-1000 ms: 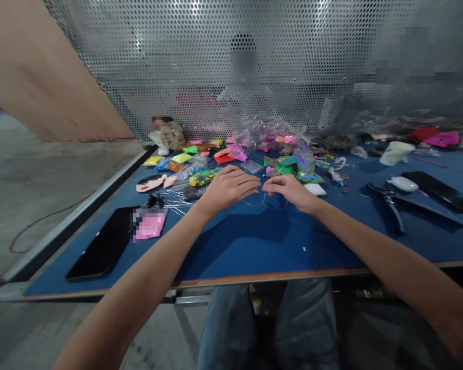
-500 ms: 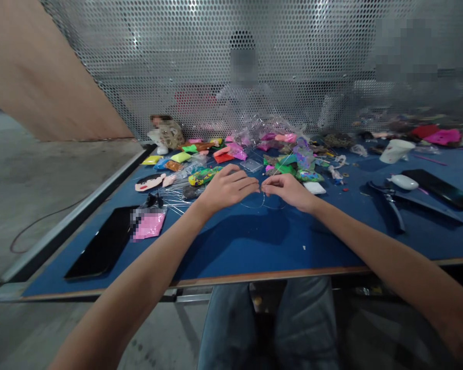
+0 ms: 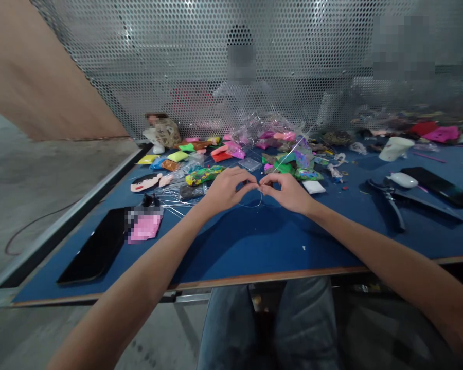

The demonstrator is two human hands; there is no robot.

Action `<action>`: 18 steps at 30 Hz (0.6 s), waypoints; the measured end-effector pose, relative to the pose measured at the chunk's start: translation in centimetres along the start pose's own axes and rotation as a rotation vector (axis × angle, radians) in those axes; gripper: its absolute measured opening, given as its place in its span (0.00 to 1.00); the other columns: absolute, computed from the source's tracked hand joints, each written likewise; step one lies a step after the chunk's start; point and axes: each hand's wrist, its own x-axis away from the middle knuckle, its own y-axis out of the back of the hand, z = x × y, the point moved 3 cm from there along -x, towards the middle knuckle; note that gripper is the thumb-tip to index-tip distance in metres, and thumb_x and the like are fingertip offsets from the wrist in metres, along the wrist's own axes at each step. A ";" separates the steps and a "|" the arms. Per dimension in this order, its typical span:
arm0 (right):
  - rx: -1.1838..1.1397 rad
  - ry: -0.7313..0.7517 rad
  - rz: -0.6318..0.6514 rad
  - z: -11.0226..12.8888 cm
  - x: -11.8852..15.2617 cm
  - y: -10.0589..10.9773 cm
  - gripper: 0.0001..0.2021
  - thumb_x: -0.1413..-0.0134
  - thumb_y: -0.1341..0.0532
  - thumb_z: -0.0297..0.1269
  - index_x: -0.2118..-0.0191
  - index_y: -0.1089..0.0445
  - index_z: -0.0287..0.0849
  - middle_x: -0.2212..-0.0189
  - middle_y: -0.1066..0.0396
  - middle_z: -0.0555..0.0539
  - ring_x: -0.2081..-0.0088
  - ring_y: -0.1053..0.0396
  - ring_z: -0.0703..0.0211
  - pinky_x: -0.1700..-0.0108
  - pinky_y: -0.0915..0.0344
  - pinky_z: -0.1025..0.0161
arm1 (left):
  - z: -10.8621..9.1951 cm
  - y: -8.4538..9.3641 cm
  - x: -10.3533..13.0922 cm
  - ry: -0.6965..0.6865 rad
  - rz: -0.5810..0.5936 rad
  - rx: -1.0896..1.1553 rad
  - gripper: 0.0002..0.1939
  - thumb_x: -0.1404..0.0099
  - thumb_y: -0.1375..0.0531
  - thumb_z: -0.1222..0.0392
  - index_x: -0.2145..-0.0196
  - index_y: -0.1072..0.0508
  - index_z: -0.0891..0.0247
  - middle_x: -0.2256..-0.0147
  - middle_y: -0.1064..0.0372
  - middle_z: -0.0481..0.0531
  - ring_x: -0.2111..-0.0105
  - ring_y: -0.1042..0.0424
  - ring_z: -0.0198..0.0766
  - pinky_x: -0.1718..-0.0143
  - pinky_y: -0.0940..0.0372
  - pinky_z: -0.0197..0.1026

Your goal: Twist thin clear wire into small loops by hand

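Note:
My left hand (image 3: 229,190) and my right hand (image 3: 287,192) meet fingertip to fingertip above the middle of the blue table (image 3: 250,249). Both are pinched on a thin wire (image 3: 250,206), which curves down in a loop below the fingers. A straight length of wire (image 3: 289,154) rises up and right from behind my right hand. The exact spot between the fingertips is too small to make out. Several silvery wires (image 3: 172,199) lie to the left of my left hand, near a patterned yellow-green packet (image 3: 203,175).
Two dark flat devices lie at left (image 3: 94,245) and right (image 3: 442,185). Pliers (image 3: 391,198), a white cup (image 3: 395,149) and a white oval object (image 3: 402,180) are on the right. Colourful packets line the back, before a perforated metal screen (image 3: 200,61). A pink packet (image 3: 144,226) lies left.
My fingertips have come closer together, and my left thumb now shows beneath its fingers. The straight wire stands out more clearly. The view has shifted slightly.

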 end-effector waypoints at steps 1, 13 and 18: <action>0.026 0.007 -0.014 0.0 0.1 -0.1 0.06 0.41 0.38 0.37 0.65 0.24 0.42 0.70 0.23 0.48 0.65 0.29 0.56 0.59 0.36 0.59 | 0.0 0.0 0.0 0.036 0.002 0.026 0.15 0.26 0.44 0.49 0.60 0.24 0.62 0.63 0.24 0.53 0.62 0.29 0.39 0.58 0.37 0.42; 0.562 0.176 -0.110 0.7 0.9 -0.8 0.08 0.34 0.40 0.38 0.64 0.25 0.44 0.62 0.20 0.47 0.55 0.30 0.49 0.50 0.48 0.49 | 0.4 -0.9 -0.2 0.310 0.130 0.301 0.15 0.29 0.45 0.52 0.65 0.24 0.64 0.67 0.25 0.49 0.67 0.29 0.36 0.64 0.38 0.37; 0.466 0.113 -0.107 0.4 0.3 -0.1 0.08 0.36 0.39 0.39 0.63 0.24 0.44 0.62 0.21 0.45 0.56 0.29 0.49 0.49 0.46 0.49 | 0.5 -0.6 0.0 0.250 0.076 0.204 0.16 0.27 0.45 0.50 0.61 0.23 0.63 0.65 0.23 0.50 0.67 0.28 0.35 0.65 0.37 0.36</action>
